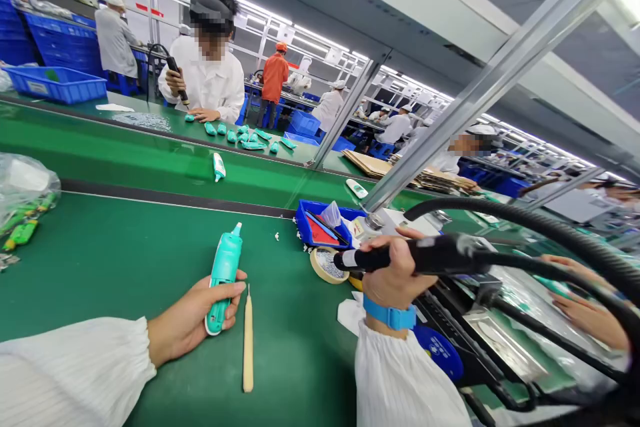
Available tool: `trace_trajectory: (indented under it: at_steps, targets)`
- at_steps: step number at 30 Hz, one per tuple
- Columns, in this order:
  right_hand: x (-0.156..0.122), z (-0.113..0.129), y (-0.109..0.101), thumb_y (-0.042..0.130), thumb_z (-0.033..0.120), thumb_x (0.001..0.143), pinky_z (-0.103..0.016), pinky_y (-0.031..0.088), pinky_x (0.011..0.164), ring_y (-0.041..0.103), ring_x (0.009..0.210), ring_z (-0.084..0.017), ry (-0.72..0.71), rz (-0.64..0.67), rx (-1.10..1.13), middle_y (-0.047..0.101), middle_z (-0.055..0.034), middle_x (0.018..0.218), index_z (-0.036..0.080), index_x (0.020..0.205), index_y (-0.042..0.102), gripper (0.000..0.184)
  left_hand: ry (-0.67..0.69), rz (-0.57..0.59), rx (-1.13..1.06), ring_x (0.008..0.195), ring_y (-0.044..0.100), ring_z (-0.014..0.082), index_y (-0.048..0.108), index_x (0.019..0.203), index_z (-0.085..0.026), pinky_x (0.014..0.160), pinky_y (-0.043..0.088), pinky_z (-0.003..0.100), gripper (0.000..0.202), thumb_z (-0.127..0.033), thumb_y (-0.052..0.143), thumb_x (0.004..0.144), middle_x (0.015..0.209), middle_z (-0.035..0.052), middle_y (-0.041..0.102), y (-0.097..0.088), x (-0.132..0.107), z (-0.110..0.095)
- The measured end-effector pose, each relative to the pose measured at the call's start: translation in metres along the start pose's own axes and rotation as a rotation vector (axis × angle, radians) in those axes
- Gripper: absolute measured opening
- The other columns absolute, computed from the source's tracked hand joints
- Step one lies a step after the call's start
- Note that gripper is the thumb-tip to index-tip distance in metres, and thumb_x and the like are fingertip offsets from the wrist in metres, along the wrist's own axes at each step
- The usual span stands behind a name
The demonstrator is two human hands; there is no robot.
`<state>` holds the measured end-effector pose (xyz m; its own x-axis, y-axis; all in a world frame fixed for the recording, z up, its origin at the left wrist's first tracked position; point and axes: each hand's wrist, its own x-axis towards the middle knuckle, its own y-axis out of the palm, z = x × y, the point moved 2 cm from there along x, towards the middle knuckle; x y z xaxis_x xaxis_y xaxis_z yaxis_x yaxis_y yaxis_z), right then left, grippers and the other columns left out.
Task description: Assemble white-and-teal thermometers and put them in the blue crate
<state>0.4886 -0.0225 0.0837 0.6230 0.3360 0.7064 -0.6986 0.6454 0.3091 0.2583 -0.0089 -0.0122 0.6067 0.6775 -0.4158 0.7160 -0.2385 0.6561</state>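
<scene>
view: one head-worn camera | origin: the person's own head, above the near side of a long green conveyor bench [125,267] | facing: forward and down, frame tilted | near: bare left hand [195,313] and bare right hand [395,273] close at bottom edge | far: rectangular blue plastic crates [55,83] small beyond the bench, upper left

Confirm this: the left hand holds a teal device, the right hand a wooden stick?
No: the head view shows the right hand holding a black hosed tool; the wooden stick lies on the green belt. The left hand does hold the teal device.
</scene>
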Motion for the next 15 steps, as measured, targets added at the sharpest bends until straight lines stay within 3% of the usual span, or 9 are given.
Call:
trace_trajectory:
  at_steps: [6,9,12,15]
  targets:
    - [-0.023,0.039,0.024,0.051,0.045,0.065,-0.029,0.036,0.047,0.040,0.043,-0.012,0.188,0.058,0.242,0.045,0.0058,0.051,0.024,0.078,0.051,0.025,0.088,-0.024,-0.067,0.047,0.045,0.0057,0.049,0.084,-0.014,0.045,0.035,0.018,0.019,-0.015,0.062,0.069,0.057,-0.0035,0.047,-0.003,-0.002,-0.003]
    - [-0.040,0.056,0.042,0.055,0.051,0.061,-0.028,0.036,0.048,0.039,0.044,-0.011,0.276,0.109,0.312,0.044,0.0055,0.050,0.023,0.075,0.053,0.031,0.096,-0.069,-0.090,0.059,0.055,0.0085,0.050,0.080,-0.013,0.055,0.044,0.019,0.020,-0.012,0.065,0.067,0.068,0.0024,0.057,-0.007,-0.001,-0.004]
    - [-0.052,0.058,0.055,0.056,0.053,0.061,-0.027,0.037,0.048,0.040,0.045,-0.011,0.292,0.166,0.357,0.045,0.0053,0.050,0.022,0.076,0.053,0.034,0.093,-0.045,-0.140,0.072,0.060,0.0125,0.052,0.080,-0.010,0.069,0.048,0.023,0.020,-0.013,0.066,0.067,0.080,0.0089,0.062,-0.011,-0.001,-0.006]
    - [-0.057,0.049,0.059,0.053,0.056,0.058,-0.026,0.035,0.043,0.039,0.042,-0.011,0.251,0.242,0.414,0.045,0.0051,0.048,0.020,0.074,0.054,0.039,0.068,-0.021,-0.188,0.069,0.061,0.0135,0.054,0.079,-0.009,0.070,0.049,0.024,0.017,-0.015,0.066,0.068,0.080,0.0111,0.063,-0.013,0.001,-0.007]
